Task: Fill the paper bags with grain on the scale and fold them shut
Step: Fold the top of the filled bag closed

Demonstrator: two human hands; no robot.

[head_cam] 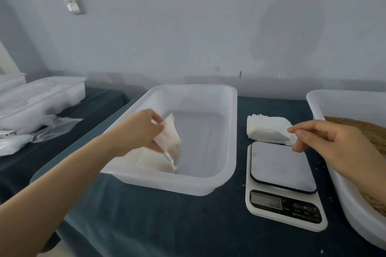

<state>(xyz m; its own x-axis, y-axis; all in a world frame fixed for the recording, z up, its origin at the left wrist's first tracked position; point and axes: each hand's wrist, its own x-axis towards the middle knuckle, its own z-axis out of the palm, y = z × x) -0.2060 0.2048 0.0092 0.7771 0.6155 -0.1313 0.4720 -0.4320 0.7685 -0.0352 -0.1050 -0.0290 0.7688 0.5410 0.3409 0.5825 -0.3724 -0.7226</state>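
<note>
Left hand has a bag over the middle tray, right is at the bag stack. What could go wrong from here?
1. The left hand grips the bag tilted over the tray; if let go from there, its top may open and spill the contents.
2. The right hand reaches the stack of flat bags behind the scale; it could pinch several at once.

Dim, flat light with a cool bluish cast leaves only soft shadows: a broad oval patch on the wall [288, 33] and a faint band under the white tub [227, 131]. The scale [282, 165] platform shows a dull sheen, and its display is too blurred to read. Straight lines bow near the frame edges.
</note>
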